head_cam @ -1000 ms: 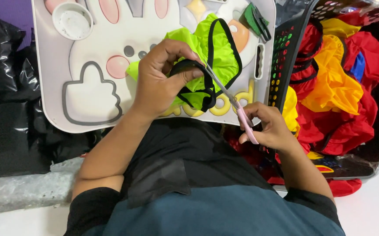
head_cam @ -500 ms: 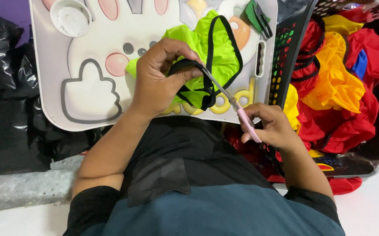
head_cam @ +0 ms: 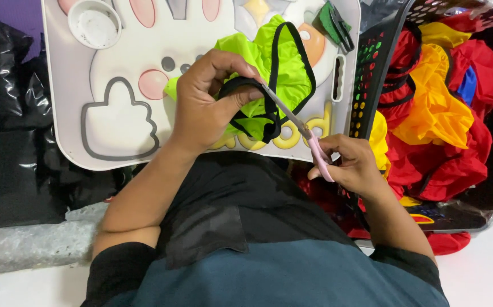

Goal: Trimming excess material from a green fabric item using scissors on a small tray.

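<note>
My left hand pinches the black trim of a neon-green garment, holding it bunched over a white lap tray. My right hand grips small scissors with pink handles. Their metal blades reach up and left to the black trim just beside my left thumb. The garment's far side lies spread on the tray.
A dark perforated basket at the right holds red and yellow garments. A round white cup and a green clip lie on the tray's far part. Black plastic bags sit at the left.
The scissors and my right hand have shifted slightly against the trim. My left hand keeps the same grip on the garment.
</note>
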